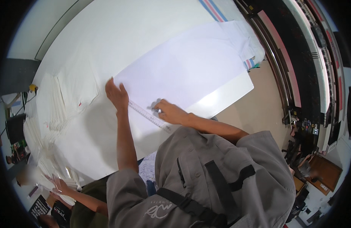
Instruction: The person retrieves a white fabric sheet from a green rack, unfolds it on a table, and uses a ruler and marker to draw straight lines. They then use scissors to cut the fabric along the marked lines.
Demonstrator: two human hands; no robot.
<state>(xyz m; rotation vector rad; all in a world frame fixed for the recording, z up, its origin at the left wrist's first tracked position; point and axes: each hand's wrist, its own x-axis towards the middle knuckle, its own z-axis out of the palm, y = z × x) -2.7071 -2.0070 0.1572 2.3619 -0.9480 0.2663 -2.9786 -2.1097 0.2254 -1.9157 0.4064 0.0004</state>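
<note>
A long pale white cloth (pixel 183 60) lies spread over the white table. At its near left corner rests my left hand (pixel 117 95), thumb and fingers apart, touching the cloth's edge. A clear ruler with dark markings (pixel 147 115) lies slantwise along the near edge, between my two hands. My right hand (pixel 171 112) is closed above the cloth, just beyond the ruler. Out of its fingers pokes a small silver-grey tool (pixel 157 110), blurred, so its exact kind does not show.
Stacked white folded cloths (pixel 57 102) stand on the table's left side. A co-worker's hand (pixel 60 186) handles clear-wrapped pieces at lower left. Striped cloth (pixel 213 10) lies at the far edge. On the right stands a long dark machine with rails (pixel 276 57).
</note>
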